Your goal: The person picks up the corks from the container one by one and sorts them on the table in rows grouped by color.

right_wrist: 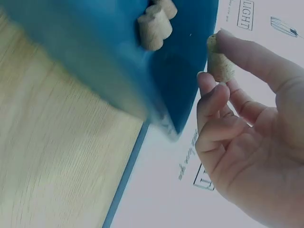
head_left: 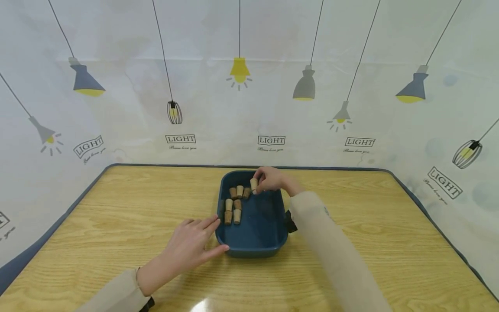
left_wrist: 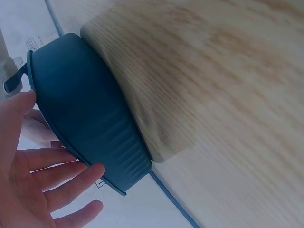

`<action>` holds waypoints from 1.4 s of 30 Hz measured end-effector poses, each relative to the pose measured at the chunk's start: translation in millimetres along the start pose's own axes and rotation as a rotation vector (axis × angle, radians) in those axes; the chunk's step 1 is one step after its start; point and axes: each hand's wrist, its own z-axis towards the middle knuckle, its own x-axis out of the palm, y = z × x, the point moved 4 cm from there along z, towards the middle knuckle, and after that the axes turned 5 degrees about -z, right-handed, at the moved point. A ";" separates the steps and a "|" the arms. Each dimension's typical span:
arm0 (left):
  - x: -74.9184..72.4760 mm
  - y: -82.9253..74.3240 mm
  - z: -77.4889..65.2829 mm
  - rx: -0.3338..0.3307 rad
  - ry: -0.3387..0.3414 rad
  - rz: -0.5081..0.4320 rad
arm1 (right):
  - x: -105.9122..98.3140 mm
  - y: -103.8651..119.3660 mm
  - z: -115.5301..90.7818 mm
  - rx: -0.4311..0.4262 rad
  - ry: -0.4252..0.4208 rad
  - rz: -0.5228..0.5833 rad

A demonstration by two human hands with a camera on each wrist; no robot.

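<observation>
I view the right hand [head_left: 270,179], grip clamped on one cork [head_left: 254,184], at twelve o'clock of the tray [head_left: 255,234]; other corks [head_left: 237,216] lie at ten; the left hand [head_left: 189,242], grip apart, touches eight.

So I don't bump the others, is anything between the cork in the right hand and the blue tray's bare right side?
Nothing visible stands between the cork in the right hand and the bare right side of the blue tray. The other corks are toward its left; the left hand is at its left rim.
</observation>
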 end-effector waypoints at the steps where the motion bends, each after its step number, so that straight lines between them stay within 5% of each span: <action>1: 0.1 0.0 -0.1 0.000 0.000 0.001 | -2.4 -1.9 -2.6 -0.008 -0.006 -0.017; 22: -0.2 -0.4 -0.2 0.012 -0.018 -0.010 | -17.4 -49.5 -57.1 -0.247 -0.162 -0.114; 42: -1.2 -0.7 -0.1 0.012 -0.016 -0.007 | -9.0 -98.0 -78.9 -0.214 -0.291 -0.166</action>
